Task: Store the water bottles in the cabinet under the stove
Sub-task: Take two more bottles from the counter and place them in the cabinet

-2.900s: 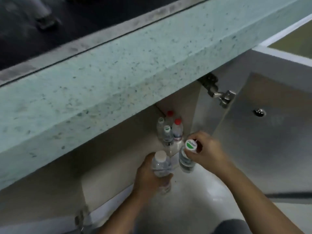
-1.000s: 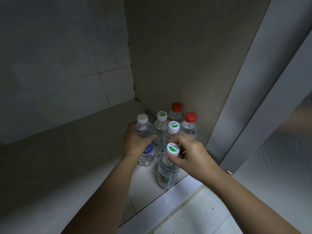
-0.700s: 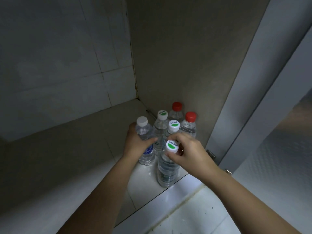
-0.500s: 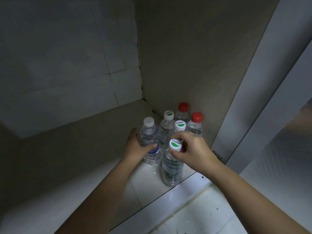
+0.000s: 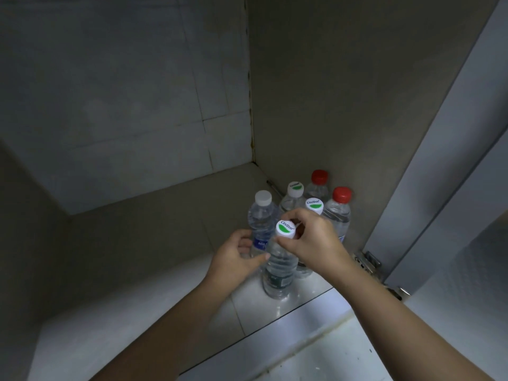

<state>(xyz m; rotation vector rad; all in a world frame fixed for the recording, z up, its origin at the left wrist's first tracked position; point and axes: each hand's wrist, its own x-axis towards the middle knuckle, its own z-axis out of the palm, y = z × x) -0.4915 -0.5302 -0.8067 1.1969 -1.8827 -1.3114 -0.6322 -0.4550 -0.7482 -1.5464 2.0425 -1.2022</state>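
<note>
Several clear water bottles stand in the right back corner of the cabinet floor [image 5: 165,215]. The nearest, a green-and-white-capped bottle [image 5: 279,268], stands upright near the front edge, and my right hand [image 5: 310,240] pinches its neck just under the cap. My left hand [image 5: 236,257] is low beside a white-capped bottle with a blue label [image 5: 261,215]; its fingers are loosely curled left of the label and the thumb reaches toward the nearest bottle. Behind stand two more green-capped bottles [image 5: 295,189] and two red-capped bottles [image 5: 341,204].
The cabinet's tiled back wall [image 5: 123,105] and right side panel [image 5: 330,92] meet at the corner behind the bottles. A door hinge [image 5: 368,264] sits on the right frame, and the open door [image 5: 467,215] is to the right. Bare floor lies left of the bottles.
My left hand has slid back and down off the white-capped bottle. My right hand keeps its hold at the cap of the nearest bottle, which now stands close against the group.
</note>
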